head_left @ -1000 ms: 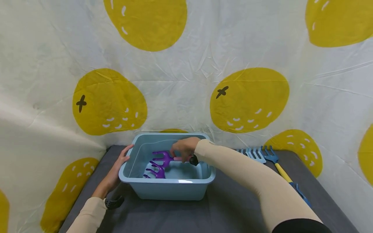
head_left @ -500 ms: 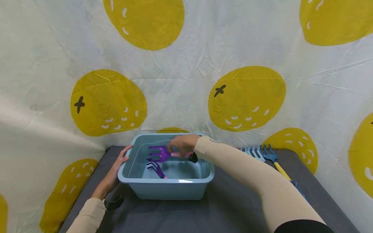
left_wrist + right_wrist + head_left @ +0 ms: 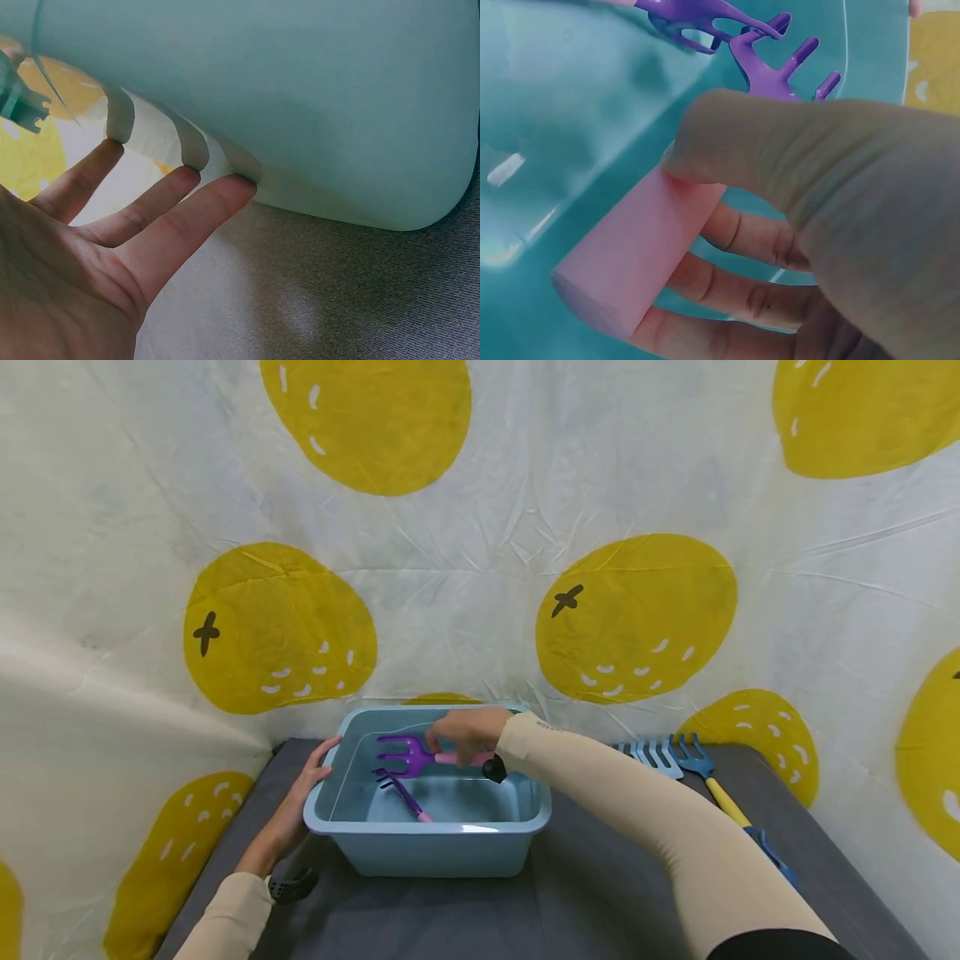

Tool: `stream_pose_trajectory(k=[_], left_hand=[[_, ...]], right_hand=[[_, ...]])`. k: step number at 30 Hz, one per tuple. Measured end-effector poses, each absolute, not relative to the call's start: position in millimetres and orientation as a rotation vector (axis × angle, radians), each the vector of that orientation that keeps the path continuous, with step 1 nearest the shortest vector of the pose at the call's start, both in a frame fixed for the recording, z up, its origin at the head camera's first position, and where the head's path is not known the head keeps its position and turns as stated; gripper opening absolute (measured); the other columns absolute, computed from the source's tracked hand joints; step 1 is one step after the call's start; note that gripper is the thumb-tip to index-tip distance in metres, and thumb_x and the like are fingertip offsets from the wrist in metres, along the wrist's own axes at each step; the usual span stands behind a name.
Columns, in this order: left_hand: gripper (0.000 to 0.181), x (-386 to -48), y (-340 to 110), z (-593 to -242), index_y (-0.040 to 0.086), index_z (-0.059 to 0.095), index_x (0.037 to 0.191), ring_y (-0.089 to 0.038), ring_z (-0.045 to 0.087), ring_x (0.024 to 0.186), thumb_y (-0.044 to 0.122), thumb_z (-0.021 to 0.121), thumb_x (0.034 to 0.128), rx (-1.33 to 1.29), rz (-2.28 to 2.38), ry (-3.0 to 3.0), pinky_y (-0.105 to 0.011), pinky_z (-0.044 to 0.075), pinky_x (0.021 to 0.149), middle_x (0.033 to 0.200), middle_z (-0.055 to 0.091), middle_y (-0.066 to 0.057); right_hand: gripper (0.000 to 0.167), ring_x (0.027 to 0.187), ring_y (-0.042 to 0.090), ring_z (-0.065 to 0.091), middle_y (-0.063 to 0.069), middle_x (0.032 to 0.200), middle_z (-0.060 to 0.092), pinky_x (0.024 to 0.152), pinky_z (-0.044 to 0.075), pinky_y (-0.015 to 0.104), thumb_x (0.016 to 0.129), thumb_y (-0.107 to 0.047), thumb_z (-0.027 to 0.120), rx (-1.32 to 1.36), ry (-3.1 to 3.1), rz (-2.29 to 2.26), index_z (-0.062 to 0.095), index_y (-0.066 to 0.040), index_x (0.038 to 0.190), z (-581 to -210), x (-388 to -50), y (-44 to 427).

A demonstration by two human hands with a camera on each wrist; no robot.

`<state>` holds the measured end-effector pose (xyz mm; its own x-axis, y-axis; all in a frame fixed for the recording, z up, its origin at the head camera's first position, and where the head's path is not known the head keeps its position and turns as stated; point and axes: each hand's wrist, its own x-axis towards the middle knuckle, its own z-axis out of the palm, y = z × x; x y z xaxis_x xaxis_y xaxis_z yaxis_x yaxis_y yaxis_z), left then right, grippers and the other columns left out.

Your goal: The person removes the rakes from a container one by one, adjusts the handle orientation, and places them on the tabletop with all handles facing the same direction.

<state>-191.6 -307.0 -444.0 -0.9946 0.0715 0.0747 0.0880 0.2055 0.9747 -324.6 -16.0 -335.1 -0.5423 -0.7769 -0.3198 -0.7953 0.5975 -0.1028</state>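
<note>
A light blue plastic tub [image 3: 427, 852] stands on the dark cloth. Inside it, my right hand [image 3: 468, 732] grips the pink handle [image 3: 641, 247] of a purple garden hand fork [image 3: 405, 756], thumb on one side and fingers on the other. The tines point left. Nearer the front wall lies a second purple tool, a small hand rake [image 3: 401, 795] with a pink handle, its handle end hidden by the wall. In the right wrist view its head is close to the fork's tines. My left hand [image 3: 300, 793] touches the tub's left side with straight fingers [image 3: 191, 214].
Right of the tub lie a light blue rake head [image 3: 656, 758], a blue hand fork [image 3: 697, 762] with a yellow handle, and another blue tool [image 3: 772, 856], partly behind my right arm. A white curtain [image 3: 465, 635] with yellow fruit prints hangs behind the table [image 3: 600, 893].
The held fork has shifted slightly left and toward the back of the tub. The rake has turned, its handle swinging toward the front wall. My left hand stays at the tub's side.
</note>
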Motion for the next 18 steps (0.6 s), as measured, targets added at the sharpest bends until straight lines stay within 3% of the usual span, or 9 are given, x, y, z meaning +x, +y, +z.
stream_pose_trajectory(k=[8,18], left_hand=[[0.059,-191,-306,-443,0.030,0.014,0.164,-0.047,0.017,0.146,0.042,0.033,0.1087,-0.161,-1.970,-2.419,-0.076,0.017,0.112,0.169,0.000,-0.012],[0.060,-194,-305,-443,0.029,0.014,0.164,-0.046,0.016,0.147,0.043,0.034,0.1082,-0.144,-1.951,-2.428,-0.076,0.016,0.112,0.170,0.000,-0.012]], right_hand=[[0.044,0.090,0.016,0.057,-0.004,0.112,0.061,0.058,0.050,0.030,0.087,-0.009,0.081,-1.269,2.481,0.052,0.066,-0.030,0.122,-343,-326,-24],[0.046,0.095,0.016,0.056,-0.003,0.115,0.060,0.069,0.049,0.031,0.086,-0.011,0.082,-1.327,2.512,0.113,0.066,-0.028,0.125,-349,-326,-36]])
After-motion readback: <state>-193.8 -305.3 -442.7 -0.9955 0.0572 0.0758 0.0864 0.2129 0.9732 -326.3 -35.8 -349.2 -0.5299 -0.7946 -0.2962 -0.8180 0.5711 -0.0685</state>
